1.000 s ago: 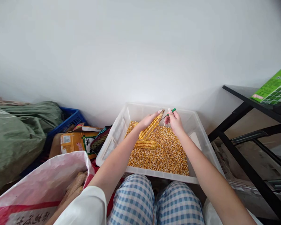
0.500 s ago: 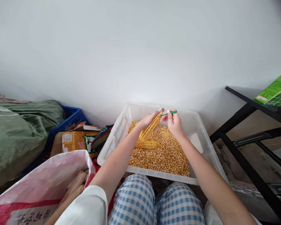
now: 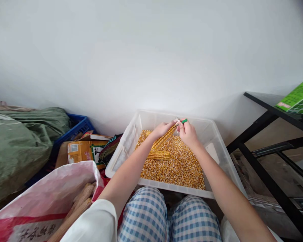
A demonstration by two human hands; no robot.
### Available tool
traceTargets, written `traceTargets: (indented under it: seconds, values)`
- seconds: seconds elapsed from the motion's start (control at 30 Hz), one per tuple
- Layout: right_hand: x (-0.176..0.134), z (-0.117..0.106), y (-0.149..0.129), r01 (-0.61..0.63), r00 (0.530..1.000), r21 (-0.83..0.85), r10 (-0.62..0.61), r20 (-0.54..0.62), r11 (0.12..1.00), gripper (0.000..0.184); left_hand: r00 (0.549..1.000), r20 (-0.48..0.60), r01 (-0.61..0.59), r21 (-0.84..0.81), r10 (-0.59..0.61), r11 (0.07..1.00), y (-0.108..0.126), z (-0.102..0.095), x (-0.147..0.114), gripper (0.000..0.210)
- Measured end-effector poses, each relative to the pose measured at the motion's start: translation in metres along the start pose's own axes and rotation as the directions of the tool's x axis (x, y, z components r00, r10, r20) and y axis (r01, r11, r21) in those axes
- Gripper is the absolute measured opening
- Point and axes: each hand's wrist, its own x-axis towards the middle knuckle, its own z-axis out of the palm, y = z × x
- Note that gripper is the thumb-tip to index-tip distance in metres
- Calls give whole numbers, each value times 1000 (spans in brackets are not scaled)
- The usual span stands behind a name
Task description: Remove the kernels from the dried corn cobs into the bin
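My left hand [image 3: 163,129] is closed around a yellow corn cob [image 3: 164,138], which slants up and to the right above the bin. In my right hand [image 3: 187,132] is a screwdriver [image 3: 184,121] with a green handle and a thin dark shaft. The shaft meets the cob near its upper end, where both hands come close together and partly hide the contact. Below them, a clear plastic bin [image 3: 221,148] holds a bed of loose corn kernels [image 3: 176,171]. Another corn cob [image 3: 158,155] lies on the kernels under my left wrist.
To the left, an open woven sack [image 3: 53,181] holds bare cobs [image 3: 82,198]. Behind it are an orange carton [image 3: 79,152], a blue crate [image 3: 82,124] and a green cover [image 3: 27,134]. A black metal frame [image 3: 262,168] stands at the right, carrying a green box [image 3: 299,97].
My right hand has moved slightly left, bringing the screwdriver against the cob's upper end. My left hand has shifted a little right, and the two hands are now closer together.
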Motion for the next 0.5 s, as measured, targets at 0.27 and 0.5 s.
traceTargets:
  seconds: [0.27, 0.5]
  values:
    - [0, -4, 0, -58, 995, 59, 62, -79, 997, 29, 999, -32, -34, 171, 40, 985, -6, -5, 4, 69]
    - [-1, 1, 0, -126, 980, 235, 158, -124, 964, 29, 996, 70, 60, -92, -54, 994, -4, -5, 0, 70]
